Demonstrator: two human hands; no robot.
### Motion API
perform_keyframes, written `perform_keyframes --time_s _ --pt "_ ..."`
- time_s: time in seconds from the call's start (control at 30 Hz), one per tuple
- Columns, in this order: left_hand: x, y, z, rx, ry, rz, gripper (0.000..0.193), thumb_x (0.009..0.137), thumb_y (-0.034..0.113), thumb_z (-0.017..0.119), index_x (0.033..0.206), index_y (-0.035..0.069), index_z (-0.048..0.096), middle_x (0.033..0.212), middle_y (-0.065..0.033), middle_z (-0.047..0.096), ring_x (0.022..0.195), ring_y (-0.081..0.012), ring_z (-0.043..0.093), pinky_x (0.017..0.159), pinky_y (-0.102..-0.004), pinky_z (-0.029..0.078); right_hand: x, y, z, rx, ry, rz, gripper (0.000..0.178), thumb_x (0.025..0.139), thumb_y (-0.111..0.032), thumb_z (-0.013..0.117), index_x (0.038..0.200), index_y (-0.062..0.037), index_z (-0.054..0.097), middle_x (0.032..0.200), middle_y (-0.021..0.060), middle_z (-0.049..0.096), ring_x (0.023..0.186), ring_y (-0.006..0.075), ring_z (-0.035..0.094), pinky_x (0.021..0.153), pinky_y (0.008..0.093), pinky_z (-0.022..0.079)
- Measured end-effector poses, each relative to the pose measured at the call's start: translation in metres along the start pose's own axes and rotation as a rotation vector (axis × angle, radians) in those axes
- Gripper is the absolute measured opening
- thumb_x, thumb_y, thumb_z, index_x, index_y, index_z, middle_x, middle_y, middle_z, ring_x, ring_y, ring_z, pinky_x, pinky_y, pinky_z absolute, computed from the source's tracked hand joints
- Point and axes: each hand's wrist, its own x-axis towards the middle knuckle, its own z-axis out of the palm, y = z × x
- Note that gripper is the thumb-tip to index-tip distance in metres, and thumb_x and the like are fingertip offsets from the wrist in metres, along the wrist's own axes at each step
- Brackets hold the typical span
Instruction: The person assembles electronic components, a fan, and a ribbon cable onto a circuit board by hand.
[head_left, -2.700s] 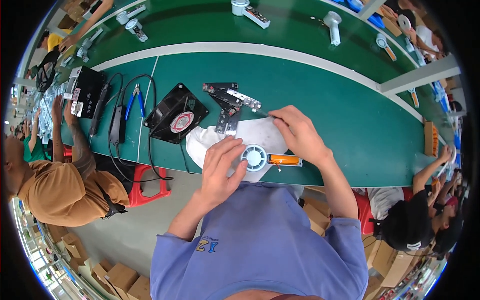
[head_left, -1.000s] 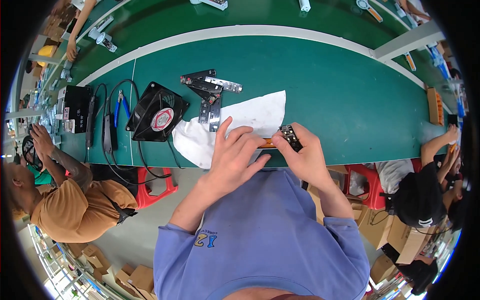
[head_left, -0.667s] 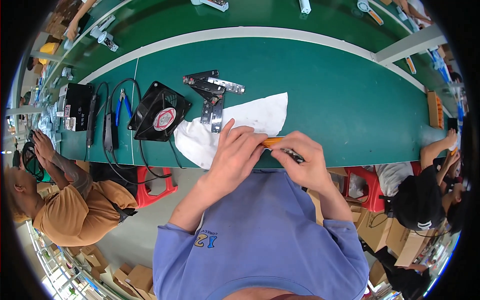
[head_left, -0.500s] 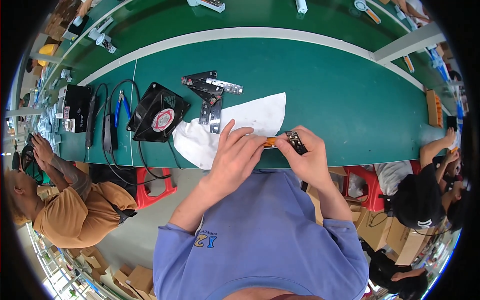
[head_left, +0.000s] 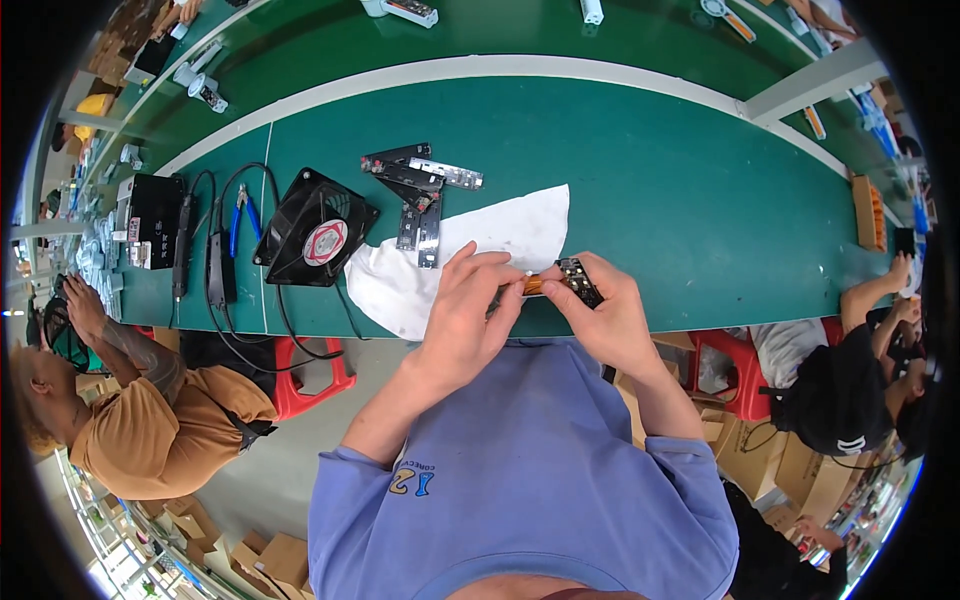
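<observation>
you pinch a black circuit board (head_left: 579, 282) in your right hand (head_left: 612, 310), your left hand (head_left: 466, 315) closed on an orange cylinder (head_left: 535, 286) between them; white cloth (head_left: 515, 222) lies just beyond your grip.

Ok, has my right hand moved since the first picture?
Yes. Judged against the green table, the right hand has come toward the near edge, away from the overlapping circuit boards.

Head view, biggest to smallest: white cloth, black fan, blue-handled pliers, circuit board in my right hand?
1. White cloth
2. Black fan
Unranked: blue-handled pliers and circuit board; the right hand partly hides the latter.
</observation>
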Motion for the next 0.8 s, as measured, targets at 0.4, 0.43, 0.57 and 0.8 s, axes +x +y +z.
perform_keyframes --time_s 0.4,0.43,0.57,0.8 --pt "0.0 -0.001 -0.002 -0.211 -0.043 -0.159 0.019 0.094 0.005 0.075 0.112 0.006 0.068 0.105 -0.0053 0.078 0.106 -0.0244 0.071 0.118 -0.0534 0.039 0.002 -0.002 -0.011 0.188 -0.019 0.169 0.021 0.109 -0.015 0.064 0.121 0.0003 0.071 0.087 0.0007 0.067 0.066 0.0034 0.051 0.061 0.024 0.044" --pt "0.001 -0.001 -0.001 -0.173 -0.033 -0.141 0.018 0.096 0.005 0.073 0.113 0.006 0.067 0.101 -0.0035 0.079 0.106 -0.0212 0.071 0.12 -0.0539 0.037 0.003 -0.002 -0.012 0.182 -0.005 0.165 0.021 0.109 -0.015 0.064 0.121 0.0003 0.071 0.087 0.0007 0.067 0.066 0.0034 0.051 0.061 0.024 0.044" --pt "0.0 0.0 0.001 -0.149 0.019 -0.119 0.02 0.098 0.004 0.071 0.117 0.004 0.065 0.095 -0.0031 0.08 0.102 -0.0165 0.074 0.123 -0.0535 0.035 0.003 -0.005 -0.013 0.15 -0.003 0.109 0.022 0.109 -0.013 0.062 0.123 0.0008 0.071 0.094 0.0045 0.07 0.074 0.0068 0.063 0.067 0.0254 0.051" --pt "-0.002 -0.004 0.004 -0.107 0.002 -0.101 0.011 0.101 0.001 0.062 0.112 0.002 0.066 0.086 -0.0065 0.077 0.087 -0.0155 0.073 0.126 -0.0523 0.031 0.024 0.005 -0.023 -0.215 0.17 -0.516 0.015 0.097 -0.007 0.074 0.112 -0.0038 0.076 0.11 0.0089 0.074 0.11 0.0261 0.067 0.095 0.0383 0.055"
